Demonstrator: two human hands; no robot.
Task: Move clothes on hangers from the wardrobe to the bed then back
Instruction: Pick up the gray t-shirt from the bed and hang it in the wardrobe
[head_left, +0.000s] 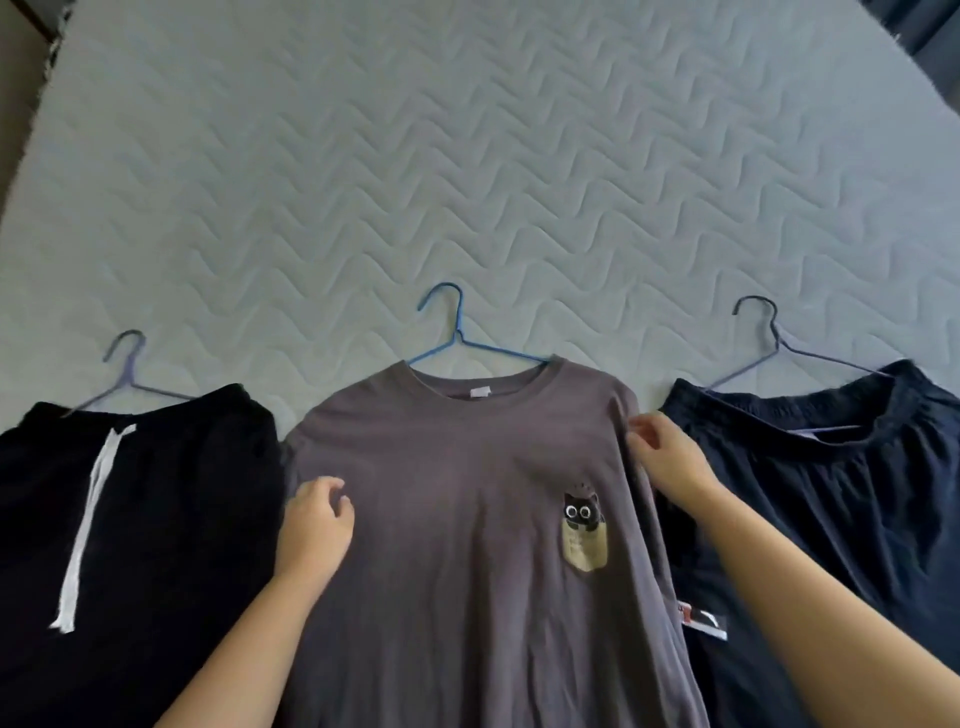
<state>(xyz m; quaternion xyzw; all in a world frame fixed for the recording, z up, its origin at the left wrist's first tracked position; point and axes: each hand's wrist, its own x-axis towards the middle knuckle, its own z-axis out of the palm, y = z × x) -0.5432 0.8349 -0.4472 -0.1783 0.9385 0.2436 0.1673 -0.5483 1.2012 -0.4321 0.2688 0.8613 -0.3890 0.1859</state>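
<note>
Grey T-shirt on blue hanger is lying flat on the quilted bed, between black shorts and navy shorts. Right hand is pinching its shoulder edge; left hand is resting loosely curled on the opposite side, grip not determinable.

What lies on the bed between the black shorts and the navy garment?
In the head view, a grey T-shirt on a blue hanger lies there.
</note>
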